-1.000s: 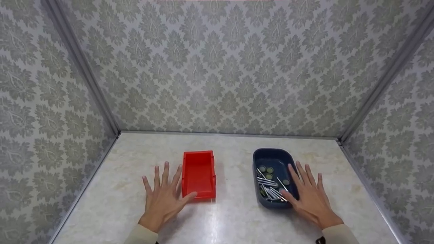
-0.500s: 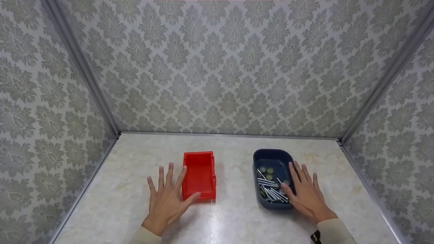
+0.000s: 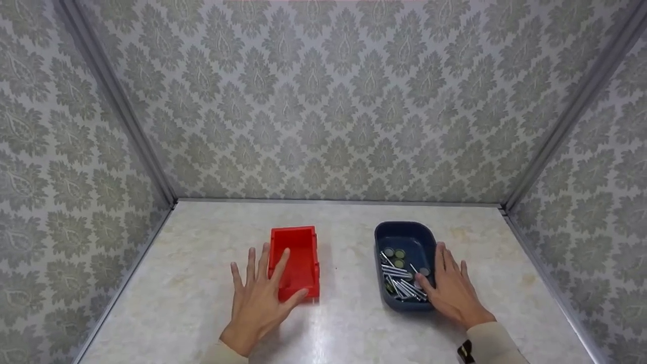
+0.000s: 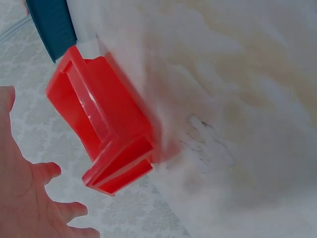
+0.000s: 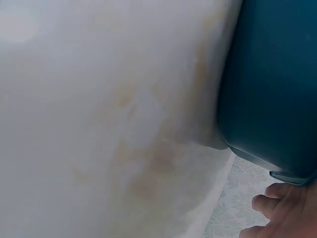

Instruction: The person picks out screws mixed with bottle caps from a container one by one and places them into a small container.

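Over the near left side of a red plastic bin (image 3: pixel 301 253), my left hand (image 3: pixel 260 303) is spread, its fingers fairly straight. In the left wrist view a gap shows between that hand and the bin (image 4: pixel 106 99). My right hand (image 3: pixel 455 293) is at the right wall of a dark blue oval-cornered tray (image 3: pixel 407 230). Its thumb reaches over the rim and its other fingers lie outside along the wall; whether they touch it, I cannot tell. Inside the tray are several silvery screws (image 3: pixel 399 288) and several round coin-like discs (image 3: pixel 399 254), partly hidden by the thumb.
Both containers stand on a pale marbled tabletop (image 3: pixel 349 333), with a gap between them. Patterned wall panels (image 3: pixel 323 101) enclose the back and both sides. Grey metal strips (image 3: pixel 333 202) run along the edges.
My left hand has moved right, its fingers coming over the red bin's left side. The right hand has shifted left, closer against the blue tray. Neither container has visibly moved on the table.
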Demonstrator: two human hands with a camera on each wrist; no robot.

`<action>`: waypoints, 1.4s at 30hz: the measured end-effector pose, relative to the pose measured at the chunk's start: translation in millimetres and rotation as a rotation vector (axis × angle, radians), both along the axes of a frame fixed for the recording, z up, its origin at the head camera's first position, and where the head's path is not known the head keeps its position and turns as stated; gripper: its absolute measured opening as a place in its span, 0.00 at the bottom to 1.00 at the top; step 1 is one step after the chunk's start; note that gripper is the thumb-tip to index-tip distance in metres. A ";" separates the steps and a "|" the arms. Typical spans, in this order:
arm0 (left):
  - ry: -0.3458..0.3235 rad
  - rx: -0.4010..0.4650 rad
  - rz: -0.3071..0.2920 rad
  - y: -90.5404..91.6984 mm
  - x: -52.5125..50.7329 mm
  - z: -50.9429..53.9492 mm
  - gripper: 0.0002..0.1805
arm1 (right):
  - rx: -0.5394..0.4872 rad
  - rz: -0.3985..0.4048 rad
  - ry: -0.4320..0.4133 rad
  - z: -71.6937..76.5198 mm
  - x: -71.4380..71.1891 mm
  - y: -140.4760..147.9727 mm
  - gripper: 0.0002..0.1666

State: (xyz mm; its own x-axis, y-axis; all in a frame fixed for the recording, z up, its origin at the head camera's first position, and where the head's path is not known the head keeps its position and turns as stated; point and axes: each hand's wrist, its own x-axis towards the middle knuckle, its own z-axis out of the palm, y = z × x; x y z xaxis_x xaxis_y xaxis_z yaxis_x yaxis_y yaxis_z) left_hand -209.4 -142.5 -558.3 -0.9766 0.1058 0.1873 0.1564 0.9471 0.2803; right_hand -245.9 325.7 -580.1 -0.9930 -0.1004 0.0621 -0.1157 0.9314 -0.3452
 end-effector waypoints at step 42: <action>-0.014 -0.104 -0.252 95.4 -3.1 10.2 0.52 | -0.011 0.011 0.007 2.6 1.7 -1.2 0.60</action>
